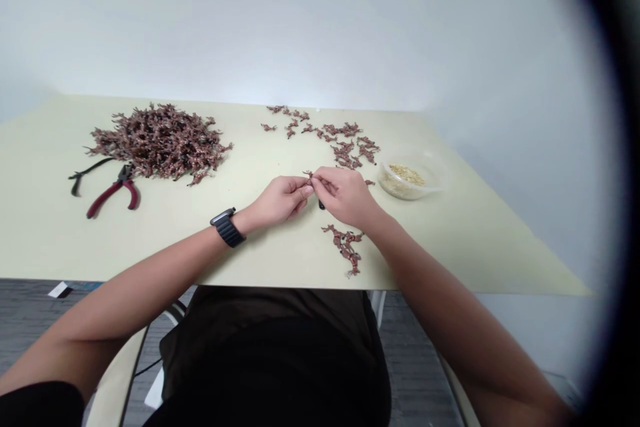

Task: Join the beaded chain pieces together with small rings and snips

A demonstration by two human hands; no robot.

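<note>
My left hand [285,201] and my right hand [345,195] meet fingertip to fingertip above the table. Pinched between them is a small brown figure [309,174] with thin, limb-like ends; most of it is hidden by the fingers. Both hands are closed on it. A short black piece [321,205] shows just under my right fingers, too small to name. Closer to me, a little cluster of brown figures [346,248] lies near my right wrist. Beyond the right hand, several more brown figures [345,147] are spread out.
On the left is a big heap of brown figures [163,140]. Pliers with dark red handles [117,190] lie before it, beside a black curved handle [87,173]. A clear round tub [395,188] of small gold-coloured pieces stands at right on the pale table [475,233], which meets a wall.
</note>
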